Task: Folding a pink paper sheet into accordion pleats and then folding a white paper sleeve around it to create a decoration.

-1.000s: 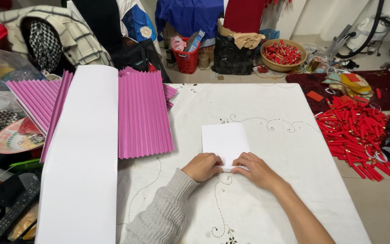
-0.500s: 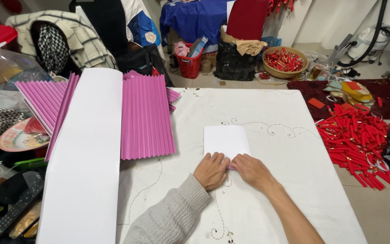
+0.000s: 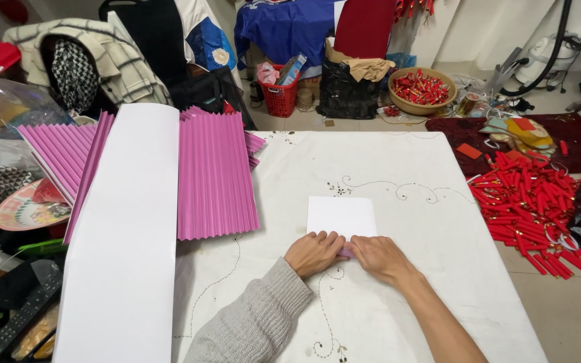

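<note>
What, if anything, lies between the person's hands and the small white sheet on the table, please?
Nothing visible does. The left hand and right hand already rest on the near edge of the white sheet, side by side; the pink pleated paper lies apart, to the left.

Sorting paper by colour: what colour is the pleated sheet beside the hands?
The pleated sheet is pink-magenta, seen best in the head view.

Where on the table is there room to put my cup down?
The white tablecloth is bare beyond the small white paper, up to the far edge, and to its right, toward the edge by the red sticks. The near right corner is free too. The left side is crowded with pink pleated paper and a long white sheet.
</note>
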